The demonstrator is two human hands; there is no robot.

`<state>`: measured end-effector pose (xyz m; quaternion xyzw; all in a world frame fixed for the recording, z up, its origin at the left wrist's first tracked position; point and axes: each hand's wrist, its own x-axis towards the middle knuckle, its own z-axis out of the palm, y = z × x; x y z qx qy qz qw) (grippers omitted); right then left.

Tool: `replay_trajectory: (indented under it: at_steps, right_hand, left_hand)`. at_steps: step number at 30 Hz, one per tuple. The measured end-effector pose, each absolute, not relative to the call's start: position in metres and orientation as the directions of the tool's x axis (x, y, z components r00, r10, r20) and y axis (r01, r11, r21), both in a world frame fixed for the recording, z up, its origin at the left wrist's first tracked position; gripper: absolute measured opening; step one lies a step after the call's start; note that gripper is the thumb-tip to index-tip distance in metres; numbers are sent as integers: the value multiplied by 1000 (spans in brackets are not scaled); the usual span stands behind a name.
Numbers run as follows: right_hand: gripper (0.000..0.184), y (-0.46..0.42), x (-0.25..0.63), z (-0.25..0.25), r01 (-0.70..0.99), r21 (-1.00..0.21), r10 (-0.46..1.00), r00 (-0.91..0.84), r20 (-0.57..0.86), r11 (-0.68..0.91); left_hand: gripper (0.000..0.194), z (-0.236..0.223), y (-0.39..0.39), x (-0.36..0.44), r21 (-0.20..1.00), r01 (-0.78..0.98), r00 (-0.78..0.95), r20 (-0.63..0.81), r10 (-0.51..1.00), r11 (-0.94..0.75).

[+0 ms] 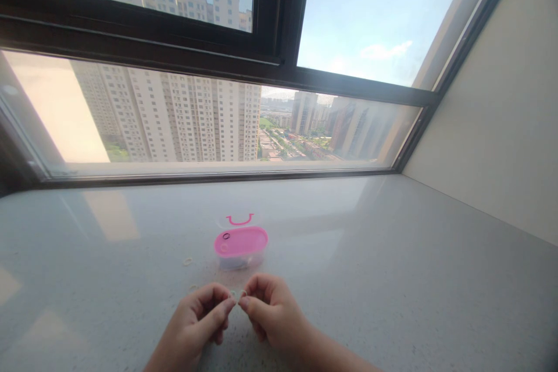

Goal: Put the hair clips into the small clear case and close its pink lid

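My left hand [203,317] and my right hand [272,308] meet fingertip to fingertip above the sill. Pinched in the left is a small pale green rubber band [233,293], and the right pinches a small whitish rubber band [244,292]. Whether the two bands are linked, I cannot tell. Just beyond the fingers stands a small clear box with a pink lid [248,239]. On that lid lie a black band [226,236] and a pink band [224,247]. A pale band [187,261] lies left of the box, and another [194,287] shows partly behind my left hand.
A pink handle [239,221] shows at the far side of the box. The speckled white sill [392,279] runs back to a dark window frame [218,177]. A pale wall [501,128] bounds it on the right.
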<state>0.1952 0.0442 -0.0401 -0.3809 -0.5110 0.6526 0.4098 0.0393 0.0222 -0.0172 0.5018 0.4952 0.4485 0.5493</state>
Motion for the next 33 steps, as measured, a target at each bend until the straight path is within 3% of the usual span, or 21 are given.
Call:
replay_trajectory:
  at_steps: [33]
  right_hand:
    - [17, 44, 195, -37, -167, -978, 925, -377, -55, -126]
  left_hand:
    - [29, -19, 21, 38, 997, 8, 116, -79, 990, 79]
